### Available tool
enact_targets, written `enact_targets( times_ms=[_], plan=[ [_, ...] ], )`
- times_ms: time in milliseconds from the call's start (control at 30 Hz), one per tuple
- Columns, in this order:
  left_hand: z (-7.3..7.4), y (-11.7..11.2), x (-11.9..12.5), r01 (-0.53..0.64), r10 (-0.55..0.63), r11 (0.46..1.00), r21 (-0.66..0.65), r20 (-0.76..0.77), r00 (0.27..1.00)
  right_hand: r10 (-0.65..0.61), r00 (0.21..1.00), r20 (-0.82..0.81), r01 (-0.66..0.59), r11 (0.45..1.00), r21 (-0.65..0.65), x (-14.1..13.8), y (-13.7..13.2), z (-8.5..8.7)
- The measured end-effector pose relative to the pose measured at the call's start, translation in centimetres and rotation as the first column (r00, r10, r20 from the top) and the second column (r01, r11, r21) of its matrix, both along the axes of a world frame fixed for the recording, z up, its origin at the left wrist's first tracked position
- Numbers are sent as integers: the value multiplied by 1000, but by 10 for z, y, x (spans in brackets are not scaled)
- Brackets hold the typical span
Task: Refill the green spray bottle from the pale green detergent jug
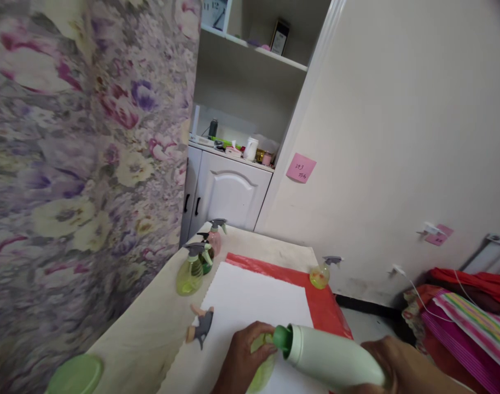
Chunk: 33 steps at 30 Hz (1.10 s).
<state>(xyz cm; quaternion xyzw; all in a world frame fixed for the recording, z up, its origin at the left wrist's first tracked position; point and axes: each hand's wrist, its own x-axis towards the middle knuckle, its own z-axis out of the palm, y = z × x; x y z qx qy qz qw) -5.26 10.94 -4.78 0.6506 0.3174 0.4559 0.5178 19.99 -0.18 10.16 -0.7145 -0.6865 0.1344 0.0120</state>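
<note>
At the bottom centre of the frame, a pale green bottle [336,358] with a darker green neck is held nearly on its side, its mouth tipped against a small yellow-green spray bottle [261,365] with its top off. The right hand [401,366], at the lower right, is wrapped around the big bottle's body. The left hand [242,361], bottom centre, is closed around the small bottle, steadying it on a white sheet [250,301] laid over a red sheet [324,303] on the tabletop [143,334].

A loose spray head [201,326] lies on the white sheet's left edge, just beside the left hand. Three more spray bottles [201,262] are grouped further up at centre left, and another [321,272] is seen at the red sheet's far edge.

For a clean pour, the two mouths are best kept touching, the small bottle held upright, and the big one tipped slowly so nothing spills onto the sheet.
</note>
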Motion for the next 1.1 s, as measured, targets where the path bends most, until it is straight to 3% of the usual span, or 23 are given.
enact_targets(
  times_ms=[100, 500, 867, 1100],
  plan=[
    [2, 0, 1, -5, 5, 1000, -7, 1, 1000, -4, 1000, 13, 4, 998, -62, -2, 0, 6],
    [8, -3, 0, -1, 1, 1000, -24, 5, 1000, -17, 1000, 7, 18, 998, -61, -10, -2, 18],
    [7, -2, 0, -4, 4, 1000, -27, -1, 1000, 34, 999, 8, -34, 999, -31, -2, -1, 10],
    [3, 0, 0, -5, 5, 999, -33, 9, 1000, 34, 999, -1, -34, 998, -56, -7, 0, 15]
  ],
)
